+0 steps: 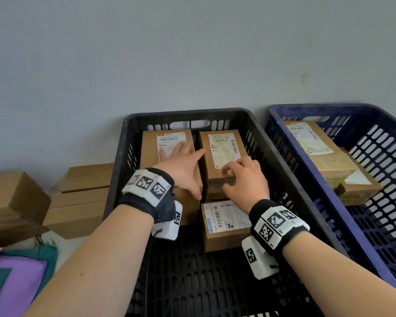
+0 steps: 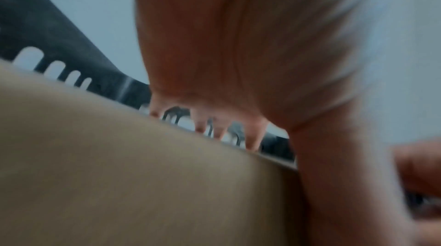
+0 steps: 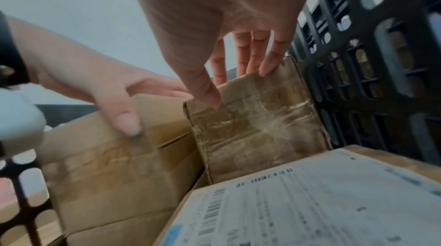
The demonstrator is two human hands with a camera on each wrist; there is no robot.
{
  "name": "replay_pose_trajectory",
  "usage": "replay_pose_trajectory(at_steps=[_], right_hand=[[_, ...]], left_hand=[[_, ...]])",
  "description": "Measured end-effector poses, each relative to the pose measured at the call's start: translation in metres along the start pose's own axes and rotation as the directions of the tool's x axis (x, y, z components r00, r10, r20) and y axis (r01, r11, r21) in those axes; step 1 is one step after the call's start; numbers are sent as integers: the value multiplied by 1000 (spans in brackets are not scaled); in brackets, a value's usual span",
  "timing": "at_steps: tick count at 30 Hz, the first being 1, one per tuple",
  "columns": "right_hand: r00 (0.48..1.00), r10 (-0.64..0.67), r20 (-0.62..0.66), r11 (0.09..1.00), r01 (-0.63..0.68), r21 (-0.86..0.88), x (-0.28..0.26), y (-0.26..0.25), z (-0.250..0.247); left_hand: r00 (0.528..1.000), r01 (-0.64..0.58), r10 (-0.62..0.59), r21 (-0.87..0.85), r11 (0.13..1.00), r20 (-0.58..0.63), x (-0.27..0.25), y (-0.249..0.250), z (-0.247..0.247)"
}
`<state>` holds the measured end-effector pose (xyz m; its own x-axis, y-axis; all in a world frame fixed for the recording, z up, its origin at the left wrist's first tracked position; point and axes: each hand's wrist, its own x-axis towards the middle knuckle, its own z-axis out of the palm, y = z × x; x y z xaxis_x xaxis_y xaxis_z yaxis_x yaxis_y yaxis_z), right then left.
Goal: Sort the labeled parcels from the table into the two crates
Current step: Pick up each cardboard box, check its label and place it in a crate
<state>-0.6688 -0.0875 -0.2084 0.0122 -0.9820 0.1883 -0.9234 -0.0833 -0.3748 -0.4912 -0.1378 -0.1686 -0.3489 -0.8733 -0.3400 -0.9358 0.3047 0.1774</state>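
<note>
A black crate (image 1: pixel 188 112) holds three labeled brown parcels. My left hand (image 1: pixel 181 165) lies flat, fingers spread, on the back-left parcel (image 1: pixel 150 154); the left wrist view shows that hand (image 2: pixel 214 61) over the parcel (image 2: pixel 119 174). My right hand (image 1: pixel 245 177) pinches the near end of the back-right parcel (image 1: pixel 224 147). In the right wrist view its fingers (image 3: pixel 243 52) reach over that parcel's (image 3: pixel 257 127) top edge and the thumb presses the end face. A smaller parcel (image 1: pixel 226 220) lies in front. The blue crate (image 1: pixel 329 107) at right holds two parcels (image 1: pixel 318 147).
Plain cardboard boxes (image 1: pixel 85 193) are stacked outside the black crate on the left, with another box (image 1: pixel 14 202) nearer me. A purple and teal mat (image 1: pixel 14 282) lies at the bottom left. A grey wall stands close behind both crates. The black crate's near floor (image 1: pixel 192 282) is bare.
</note>
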Motion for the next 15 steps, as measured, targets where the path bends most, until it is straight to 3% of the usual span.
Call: replay_pose_trajectory(at_steps=[4, 15], right_hand=[[999, 17, -29, 1000, -17, 6, 0, -2, 4], [999, 7, -37, 999, -6, 35, -3, 2, 7]], left_hand=[[992, -35, 35, 2, 999, -120, 3, 3, 9], [991, -37, 38, 11, 999, -125, 4, 1, 10]])
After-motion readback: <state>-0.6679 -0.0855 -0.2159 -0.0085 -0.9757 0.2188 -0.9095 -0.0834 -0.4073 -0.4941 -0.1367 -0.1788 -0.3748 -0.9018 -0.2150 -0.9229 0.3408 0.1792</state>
